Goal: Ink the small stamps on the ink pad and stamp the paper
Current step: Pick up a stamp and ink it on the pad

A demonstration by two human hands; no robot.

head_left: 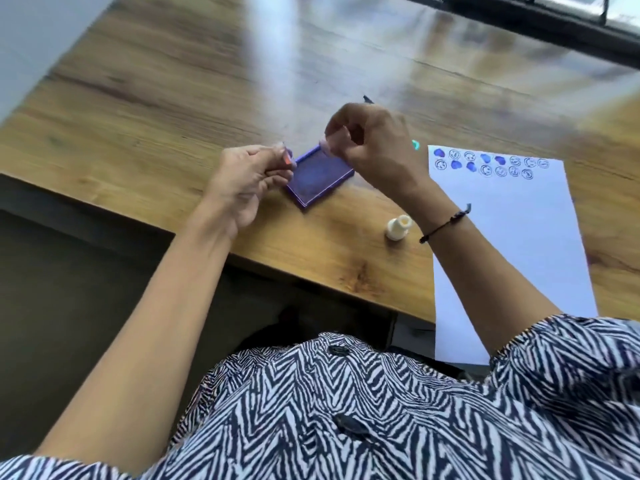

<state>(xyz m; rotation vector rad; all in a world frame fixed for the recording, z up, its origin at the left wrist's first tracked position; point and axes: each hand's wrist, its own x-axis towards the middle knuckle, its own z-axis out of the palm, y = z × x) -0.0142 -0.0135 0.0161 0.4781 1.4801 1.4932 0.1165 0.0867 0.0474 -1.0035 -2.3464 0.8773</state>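
A person sits at a wooden desk (145, 109), both bare forearms reaching forward over its near edge. The blue ink pad (317, 178) lies open on the desk between the two hands, turned so that one corner points toward the near edge.

The left hand (242, 183) is at the left side of the pad, its fingers (273, 174) curled closed around a small stamp (288, 157), of which only a blurred pinkish and orange end shows at the fingertips. That stamp sits just beside the pad's left corner; whether it touches the pad cannot be told.

The right hand (372, 140) hovers over the far right part of the pad, thumb and forefinger pinched on another small pale stamp (326, 147), which sits at the pad's far edge. The frame is too blurred to say whether it presses into the ink. A dark cord bracelet (445, 223) circles the right wrist.

To the right lies the white paper (512, 244), its near end overhanging the desk edge. Two rows of blue prints (491, 162), hearts and round faces, run along its far end. A small white stamp (398, 227) lies on its side on the desk, between the pad and the paper, near the right forearm. A tiny turquoise object (415, 144) shows just beyond the right hand.
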